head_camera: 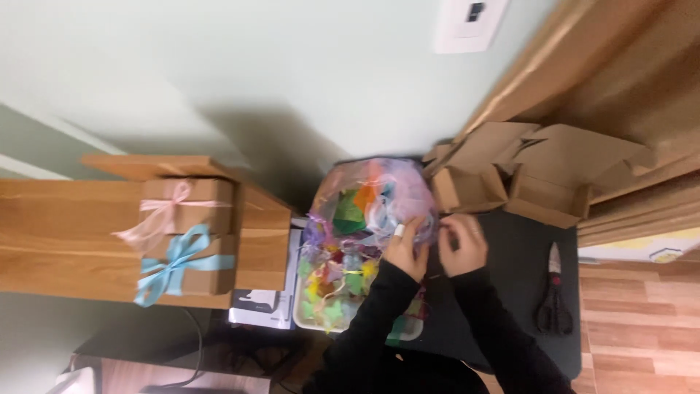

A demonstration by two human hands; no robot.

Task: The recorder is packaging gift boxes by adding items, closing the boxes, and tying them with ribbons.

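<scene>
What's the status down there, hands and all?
Left hand and right hand both pinching the clear bag of coloured paper bits. Bag sits on the black table. Scissors and open cardboard boxes nearby, not blocking.

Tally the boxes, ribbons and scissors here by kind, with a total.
Closed brown boxes tied with ribbon: 2, pink-ribboned box and blue-ribboned box
Open cardboard boxes: 2, and
Scissors: 1
Total: 5

Black table (510, 292): scissors (554, 295), open cardboard boxes (539, 175), clear bag (372, 201) (coloured scraps inside), white tray (310, 321).
</scene>
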